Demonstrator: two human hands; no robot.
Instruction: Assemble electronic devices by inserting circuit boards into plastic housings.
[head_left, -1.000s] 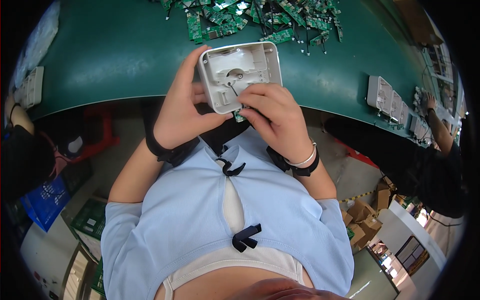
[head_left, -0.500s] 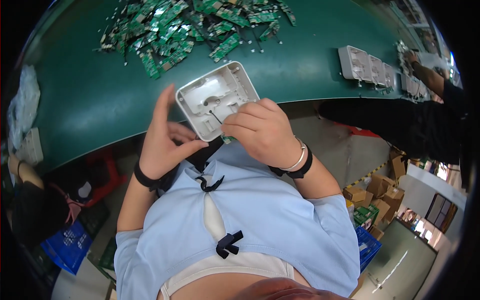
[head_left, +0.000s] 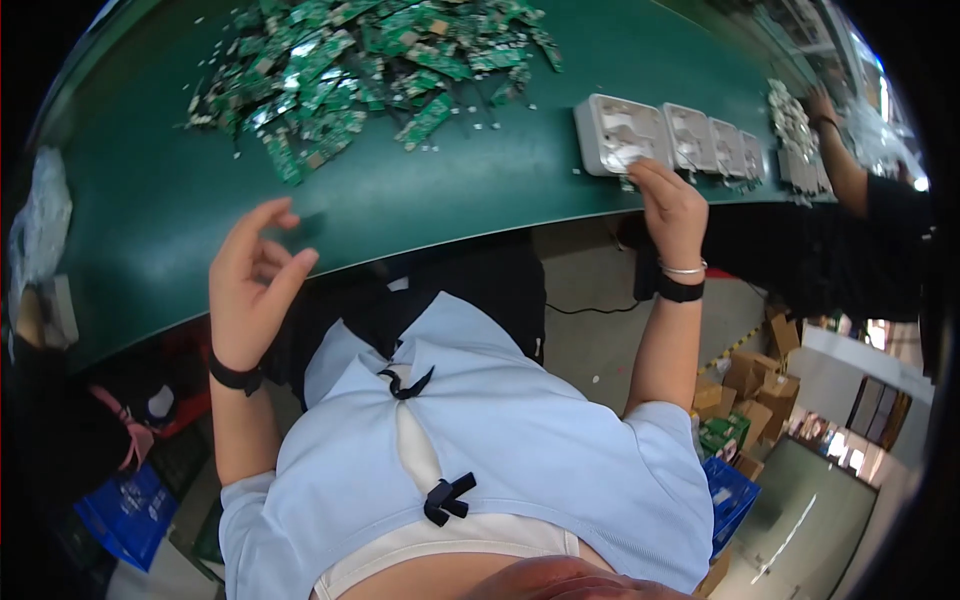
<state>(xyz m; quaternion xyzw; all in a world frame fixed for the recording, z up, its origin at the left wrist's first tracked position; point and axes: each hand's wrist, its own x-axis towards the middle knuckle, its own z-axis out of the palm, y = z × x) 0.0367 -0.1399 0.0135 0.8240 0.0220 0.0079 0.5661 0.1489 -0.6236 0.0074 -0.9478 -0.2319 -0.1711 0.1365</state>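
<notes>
My right hand (head_left: 672, 208) reaches to the near edge of a white plastic housing (head_left: 592, 145) that sits on the green table. Its thumb and fingers are pinched over the housing's near right corner. A small piece of circuit board (head_left: 627, 184) shows at that edge, just below the fingertips. My left hand (head_left: 252, 290) hovers near the table's front edge, fingers curved and apart, holding nothing. To the right of the housing, several more white housings (head_left: 688, 138) stand in a row, open side up.
A large heap of green circuit boards with wires (head_left: 350, 75) covers the table's far left. Beyond the row lies a pile of small white parts (head_left: 790, 120) beside a co-worker's arm (head_left: 848, 168). Clear plastic bagging (head_left: 42, 215) lies at the left edge. Cardboard boxes (head_left: 755, 375) stand on the floor, right.
The white housing went from between both hands to the left end of the row on the table. My right hand moved right with it; my left hand let go and moved left.
</notes>
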